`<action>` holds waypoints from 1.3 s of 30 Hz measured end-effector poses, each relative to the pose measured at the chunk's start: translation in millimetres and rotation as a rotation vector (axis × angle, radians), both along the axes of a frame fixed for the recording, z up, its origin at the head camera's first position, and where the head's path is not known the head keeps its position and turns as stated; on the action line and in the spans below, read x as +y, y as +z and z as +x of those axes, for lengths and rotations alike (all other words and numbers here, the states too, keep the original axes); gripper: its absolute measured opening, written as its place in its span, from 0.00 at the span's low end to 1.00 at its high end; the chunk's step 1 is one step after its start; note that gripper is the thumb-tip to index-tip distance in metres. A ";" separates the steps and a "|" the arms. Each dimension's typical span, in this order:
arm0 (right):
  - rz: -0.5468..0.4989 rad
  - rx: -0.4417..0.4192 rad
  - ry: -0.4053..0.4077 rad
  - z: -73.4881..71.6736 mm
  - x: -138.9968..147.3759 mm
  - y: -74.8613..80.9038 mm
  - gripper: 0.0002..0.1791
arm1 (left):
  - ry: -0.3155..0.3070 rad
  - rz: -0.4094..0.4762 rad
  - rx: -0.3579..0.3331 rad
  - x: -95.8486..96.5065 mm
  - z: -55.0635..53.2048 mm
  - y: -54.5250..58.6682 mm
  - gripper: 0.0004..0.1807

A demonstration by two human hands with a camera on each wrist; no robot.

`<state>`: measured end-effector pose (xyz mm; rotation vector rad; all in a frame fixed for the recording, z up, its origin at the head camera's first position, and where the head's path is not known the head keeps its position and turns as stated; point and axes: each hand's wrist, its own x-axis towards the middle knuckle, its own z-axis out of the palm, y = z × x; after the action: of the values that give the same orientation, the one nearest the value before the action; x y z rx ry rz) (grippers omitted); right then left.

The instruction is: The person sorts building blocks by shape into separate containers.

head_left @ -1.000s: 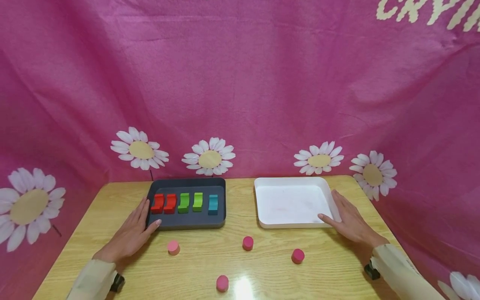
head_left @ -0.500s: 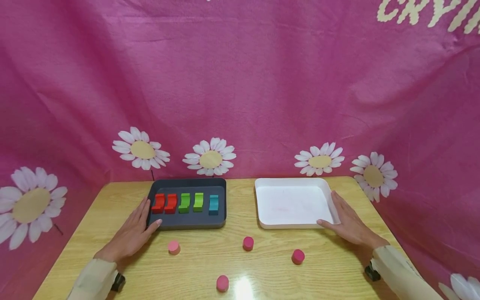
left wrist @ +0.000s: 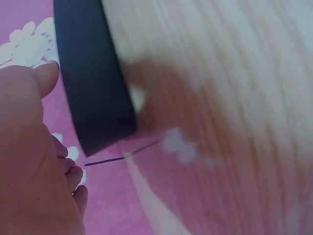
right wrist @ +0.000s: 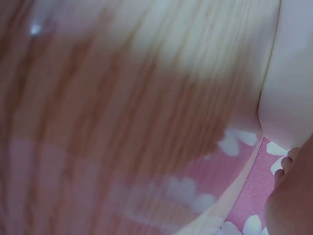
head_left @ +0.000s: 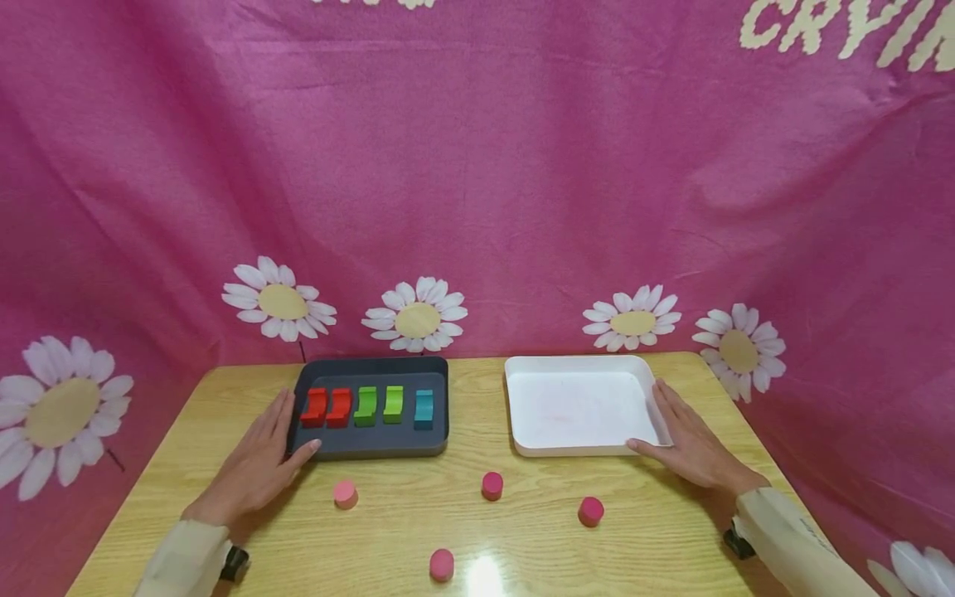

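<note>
My left hand (head_left: 249, 473) rests on the left side of a dark grey tray (head_left: 406, 439), with fingers extended along its wall and thumb at the front left corner. Inside the tray stand two red blocks (head_left: 339, 409), two green blocks (head_left: 366, 406) and one teal block (head_left: 424, 410), all with a curved notch, in a row. At the right, my right hand (head_left: 694, 448) touches the right side of a white tray (head_left: 574, 406), fingers outstretched, thumb over its front rim. The left wrist view shows the dark tray's wall (left wrist: 93, 73) beside my fingers; the right wrist view shows the white tray's wall (right wrist: 293, 73).
Several short cylinders lie on the wooden table (head_left: 522, 531) in front of the trays: a light pink cylinder (head_left: 346, 495), a pink cylinder (head_left: 442, 565) and two darker pink ones, including the cylinder at far right (head_left: 591, 512). A magenta cloth (head_left: 477, 182) with daisies hangs behind.
The head view shifts very slightly. Both hands stay at their trays, and the blocks and cylinders keep their places.
</note>
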<state>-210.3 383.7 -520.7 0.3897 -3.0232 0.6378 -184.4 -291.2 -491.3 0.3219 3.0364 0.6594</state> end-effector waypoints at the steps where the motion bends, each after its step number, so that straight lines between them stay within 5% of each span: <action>1: -0.001 0.002 0.005 -0.1 -1.0 0.6 0.66 | -0.001 0.004 0.009 -0.5 1.5 1.5 0.57; 14: 0.004 -0.028 -0.007 -0.1 -0.6 1.8 0.66 | -0.007 0.015 0.100 11.4 35.4 25.3 0.55; 25: 0.006 -0.030 0.000 -1.3 -0.9 2.4 0.66 | -0.011 -0.033 0.144 33.9 64.2 26.0 0.38; 32: 0.007 -0.037 -0.004 -2.0 -3.2 2.7 0.66 | -0.020 -0.039 0.147 44.8 67.2 22.9 0.26; 39: 0.004 -0.037 -0.004 -2.0 -2.0 3.9 0.66 | -0.035 -0.051 0.009 60.3 60.6 14.7 0.20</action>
<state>-212.4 381.6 -516.8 0.3761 -3.0602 0.6464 -123.8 -230.9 -476.6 0.3770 3.0420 0.5790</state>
